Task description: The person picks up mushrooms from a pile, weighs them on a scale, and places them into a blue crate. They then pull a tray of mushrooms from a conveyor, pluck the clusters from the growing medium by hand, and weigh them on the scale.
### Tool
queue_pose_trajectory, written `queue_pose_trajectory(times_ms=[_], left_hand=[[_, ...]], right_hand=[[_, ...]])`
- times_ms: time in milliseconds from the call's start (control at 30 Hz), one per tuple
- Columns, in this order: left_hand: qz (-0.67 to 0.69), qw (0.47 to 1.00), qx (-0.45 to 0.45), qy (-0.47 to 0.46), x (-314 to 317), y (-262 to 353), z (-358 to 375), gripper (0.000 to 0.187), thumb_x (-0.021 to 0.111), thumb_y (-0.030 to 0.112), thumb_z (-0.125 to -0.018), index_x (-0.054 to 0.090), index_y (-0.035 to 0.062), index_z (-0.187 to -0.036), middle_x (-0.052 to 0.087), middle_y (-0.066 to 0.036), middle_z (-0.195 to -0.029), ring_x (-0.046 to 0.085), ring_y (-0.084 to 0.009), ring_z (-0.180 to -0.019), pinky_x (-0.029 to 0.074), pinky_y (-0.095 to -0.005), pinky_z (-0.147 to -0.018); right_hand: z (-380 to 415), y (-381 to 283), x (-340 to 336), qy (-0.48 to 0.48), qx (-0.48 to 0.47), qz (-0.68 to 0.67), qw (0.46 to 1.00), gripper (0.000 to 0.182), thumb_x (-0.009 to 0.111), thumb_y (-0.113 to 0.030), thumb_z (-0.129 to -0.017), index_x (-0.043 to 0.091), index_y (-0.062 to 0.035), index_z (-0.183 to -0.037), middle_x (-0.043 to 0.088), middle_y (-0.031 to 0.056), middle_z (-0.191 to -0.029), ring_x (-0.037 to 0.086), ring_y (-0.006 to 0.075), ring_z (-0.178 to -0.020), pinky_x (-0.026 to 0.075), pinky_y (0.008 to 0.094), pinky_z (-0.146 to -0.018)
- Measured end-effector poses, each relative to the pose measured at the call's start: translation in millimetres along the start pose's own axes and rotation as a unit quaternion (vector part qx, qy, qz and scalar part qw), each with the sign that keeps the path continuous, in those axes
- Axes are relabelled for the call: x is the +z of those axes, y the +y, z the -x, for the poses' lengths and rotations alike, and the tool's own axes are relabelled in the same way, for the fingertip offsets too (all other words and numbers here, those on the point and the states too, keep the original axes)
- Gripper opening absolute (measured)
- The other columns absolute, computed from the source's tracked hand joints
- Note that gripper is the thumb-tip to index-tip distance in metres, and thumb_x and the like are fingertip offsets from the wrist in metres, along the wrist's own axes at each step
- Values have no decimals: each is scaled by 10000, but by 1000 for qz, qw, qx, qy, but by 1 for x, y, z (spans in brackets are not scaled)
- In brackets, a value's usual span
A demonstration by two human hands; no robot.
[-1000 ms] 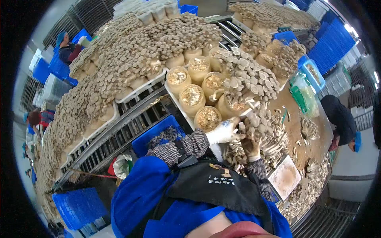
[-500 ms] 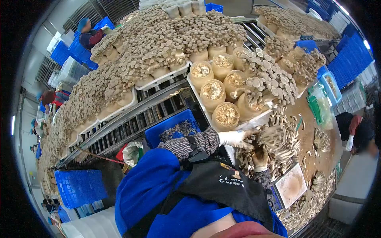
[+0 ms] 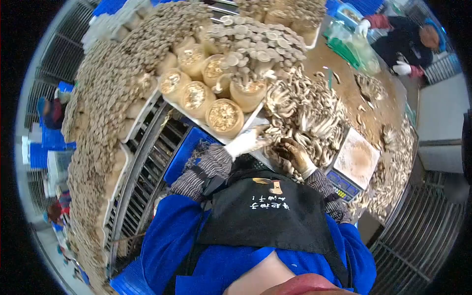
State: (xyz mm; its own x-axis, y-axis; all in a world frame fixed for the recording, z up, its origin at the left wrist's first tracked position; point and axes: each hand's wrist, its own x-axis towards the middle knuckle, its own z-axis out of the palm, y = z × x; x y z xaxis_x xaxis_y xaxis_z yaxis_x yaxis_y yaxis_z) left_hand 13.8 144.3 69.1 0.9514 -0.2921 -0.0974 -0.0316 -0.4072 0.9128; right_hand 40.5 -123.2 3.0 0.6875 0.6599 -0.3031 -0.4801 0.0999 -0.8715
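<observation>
Here — smudged right hand (image 3: 296, 156), curved mushrooms (image 3: 314, 118).

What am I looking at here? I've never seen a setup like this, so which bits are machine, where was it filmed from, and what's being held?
There is no robot: a person is working with two gloved hands. Every picture comes from one camera worn on their head, looking forward and down, so their apron fills the bottom.

The brown worktop carries a heap of loose mushrooms and what looks like a scale. Left of the heap are tan jars, and beyond them a big mushroom cluster.

The left hand and the stained right hand are at the heap's near edge; I can't tell whether either grips anything. Another person stands at the upper right.
</observation>
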Motion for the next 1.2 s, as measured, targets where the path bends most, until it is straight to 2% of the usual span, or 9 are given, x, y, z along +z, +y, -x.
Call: queue_pose_trajectory(times_ms=[167, 233, 433, 567, 667, 867, 1067, 1167, 1200], left_hand=[[24, 968, -109, 226, -54, 76, 22, 361, 663, 197, -883, 626, 28, -1200, 702, -103, -915, 655, -188, -771, 527, -331, -702], [-145, 916, 52, 371, -77, 54, 16, 356, 686, 244, -868, 641, 14, -1137, 694, -135, -877, 662, -260, -803, 518, -371, -719], [-468, 833, -8, 293, -100, 8, -16, 717, 689, 485, -832, 523, -82, -1238, 571, -286, -1205, 552, -397, -1134, 439, -451, -974], [-223, 930, -176, 233, -119, 11, -55, 694, 707, 432, -829, 514, -84, -1251, 539, -288, -1274, 532, -357, -1181, 420, -445, -987], [-55, 973, -59, 218, -141, 5, -68, 571, 704, 333, -856, 530, -33, -1258, 556, -208, -1292, 535, -270, -1194, 429, -380, -1001], [398, 902, -14, 166, -152, 11, -75, 781, 775, -39, -729, 366, 21, -1392, 503, -62, -1327, 486, -204, -1224, 466, -364, -1020], [272, 947, 2, 170, -142, -7, -70, 605, 635, -21, -859, 369, 27, -1401, 431, -96, -1416, 473, -189, -1258, 476, -339, -1015], [256, 952, -136, 103, -148, -31, -57, 632, 664, 39, -849, 377, 24, -1412, 421, -123, -1431, 437, -221, -1299, 420, -348, -1064], [-12, 986, -86, 145, -148, -7, -52, 596, 696, 75, -815, 446, 10, -1351, 505, -134, -1369, 491, -227, -1252, 406, -340, -1059]], right_hand=[[-9, -81, 37, 55, 3, 188, 981, 509, 560, -271, -973, 447, 56, -1347, 556, 160, -1294, 560, 255, -1162, 433, 359, -1031], [-36, -98, 48, 72, -88, 192, 975, 545, 663, -245, -915, 470, 27, -1347, 598, 185, -1238, 549, 237, -1169, 435, 331, -1001], [-144, -145, 78, 43, -103, 68, 991, 686, 649, -236, -916, 316, 44, -1447, 511, 194, -1330, 563, 239, -1126, 456, 318, -981], [-230, -93, 33, 5, -80, 35, 996, 422, 640, -214, -924, 501, -9, -1266, 618, 73, -1098, 602, 155, -934, 520, 286, -753], [-197, -135, 58, 33, -55, -18, 998, 230, 608, -148, -940, 573, -49, -1145, 635, 67, -968, 617, 142, -792, 517, 257, -624], [-216, -131, 56, 11, -68, -86, 994, 281, 681, -86, -881, 628, 49, -1121, 672, 104, -1052, 631, 171, -947, 518, 292, -813], [-243, -110, 34, -46, -127, 223, 965, 319, 671, -147, -904, 631, 12, -1178, 670, 85, -1093, 616, 160, -981, 496, 291, -871], [-235, -81, 45, 95, -52, 17, 994, 437, 797, -197, -777, 655, 20, -1129, 685, 113, -1067, 620, 173, -1006, 509, 313, -874], [-227, -78, 47, 96, -93, 140, 981, 484, 804, -216, -770, 622, -7, -1166, 667, 98, -1096, 623, 194, -1003, 514, 319, -877]])
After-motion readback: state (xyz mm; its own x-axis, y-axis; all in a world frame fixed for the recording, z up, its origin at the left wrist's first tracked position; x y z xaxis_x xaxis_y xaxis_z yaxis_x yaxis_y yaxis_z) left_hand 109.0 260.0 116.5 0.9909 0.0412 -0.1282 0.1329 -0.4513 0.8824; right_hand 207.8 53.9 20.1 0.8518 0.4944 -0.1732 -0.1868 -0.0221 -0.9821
